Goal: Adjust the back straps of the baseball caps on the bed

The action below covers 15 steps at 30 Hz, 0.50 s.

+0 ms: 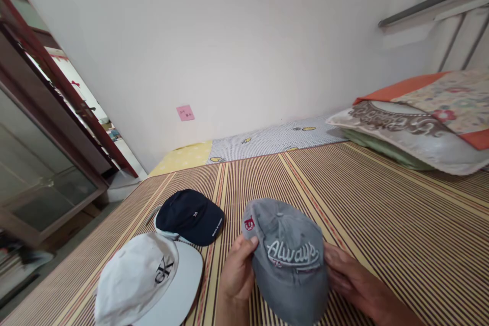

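Note:
A grey baseball cap (284, 232) with white raised lettering reading "Always" is held between both hands, its brim pointing down toward me. My left hand (239, 270) grips its left side, thumb on the outer cloth. On the opposite side my right hand (349, 275) is closed around the edge; part of its fingers is hidden behind the cap. To the left lies a white cap (130, 275) with a dark "GK" mark. Just beyond that one rests a navy cap (187, 214) with small white print on its brim.
A striped woven mat (362, 204) covers the bed under the caps. Pillows (405, 137) are stacked at the far right. Behind the mat runs a patterned sheet (263, 137) along the wall, where a pink note (185, 113) is stuck. A glass-fronted cabinet (49, 183) stands at left.

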Available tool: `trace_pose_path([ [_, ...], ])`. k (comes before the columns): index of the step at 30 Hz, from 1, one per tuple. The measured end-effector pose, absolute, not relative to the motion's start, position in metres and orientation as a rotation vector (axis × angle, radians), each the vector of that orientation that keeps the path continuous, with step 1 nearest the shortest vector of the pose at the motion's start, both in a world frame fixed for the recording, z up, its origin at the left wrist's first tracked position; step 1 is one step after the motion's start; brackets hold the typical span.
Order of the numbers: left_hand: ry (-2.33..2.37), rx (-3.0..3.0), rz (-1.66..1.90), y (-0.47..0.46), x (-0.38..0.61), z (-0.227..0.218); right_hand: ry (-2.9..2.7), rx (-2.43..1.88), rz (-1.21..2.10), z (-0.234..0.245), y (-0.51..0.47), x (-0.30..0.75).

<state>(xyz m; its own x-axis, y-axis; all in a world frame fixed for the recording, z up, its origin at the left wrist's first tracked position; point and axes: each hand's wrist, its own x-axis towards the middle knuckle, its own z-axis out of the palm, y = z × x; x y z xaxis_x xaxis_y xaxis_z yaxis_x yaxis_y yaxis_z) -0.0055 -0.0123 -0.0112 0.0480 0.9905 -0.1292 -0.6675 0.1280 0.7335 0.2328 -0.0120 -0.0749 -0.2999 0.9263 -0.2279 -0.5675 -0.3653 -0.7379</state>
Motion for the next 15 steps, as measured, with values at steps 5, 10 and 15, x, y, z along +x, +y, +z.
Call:
trace_pose_path([
  [5, 0.764, 0.639, 1.348, -0.012, 0.001, -0.009, -0.879, -0.750, 1.818, -0.066, -0.009, 0.246],
  [10, 0.885, 0.817, 1.467, -0.013, -0.003, -0.004, -0.917, -0.795, 1.680, -0.048, -0.008, 0.256],
  [15, 0.915, 1.145, 1.504, -0.012, -0.003, 0.005, -1.324, -0.908, 1.300, -0.037, -0.005, 0.255],
])
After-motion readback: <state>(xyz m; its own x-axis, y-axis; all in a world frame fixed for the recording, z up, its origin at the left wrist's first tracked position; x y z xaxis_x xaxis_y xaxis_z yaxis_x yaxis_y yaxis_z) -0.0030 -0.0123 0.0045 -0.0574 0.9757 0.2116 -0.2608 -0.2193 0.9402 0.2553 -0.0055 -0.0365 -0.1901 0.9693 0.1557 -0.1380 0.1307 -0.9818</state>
